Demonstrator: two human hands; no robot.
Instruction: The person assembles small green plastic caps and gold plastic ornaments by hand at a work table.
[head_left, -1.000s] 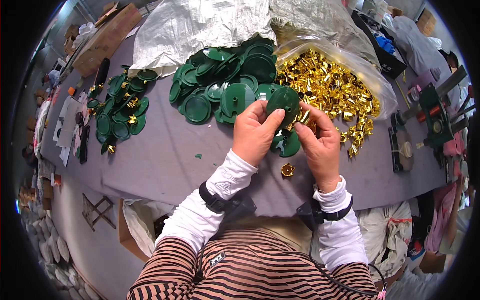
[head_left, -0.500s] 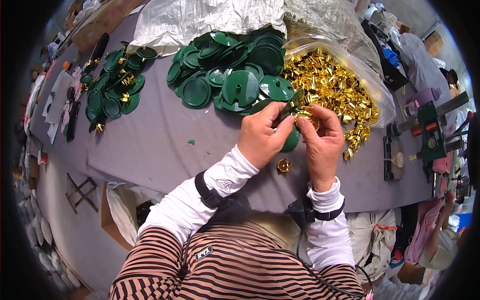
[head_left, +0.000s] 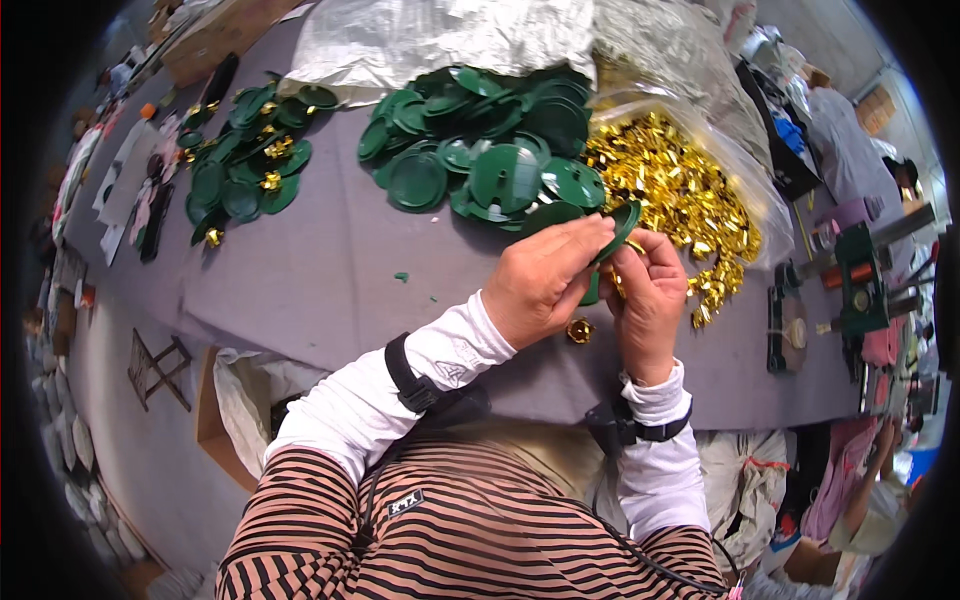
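Note:
Between my hands a round green plastic disc (head_left: 626,226) is tilted on edge. My left hand (head_left: 545,280) is closed on it, fingers laid along one face. My right hand (head_left: 650,300) is closed at the disc's other side, fingertips pinching a small gold piece (head_left: 634,246) mostly hidden by the fingers. Behind my hands, part of another green disc (head_left: 591,290) shows. A loose gold piece (head_left: 580,330) rests on the cloth between my wrists. Beyond lies a pile of green discs (head_left: 415,182), and to its right a heap of shiny gold pieces (head_left: 680,190) spills from a clear plastic bag (head_left: 775,225).
Far left, green discs with gold pieces on them (head_left: 240,170) lie in a group near a black phone-like object (head_left: 155,225). A green metal hand press (head_left: 860,270) stands at the right edge. White woven sacks (head_left: 440,40) lie at the back of the grey cloth (head_left: 320,250).
The disc has turned more upright in my hands. My left fingers have gone from a pinch to lying along its face. The whole view has shifted slightly.

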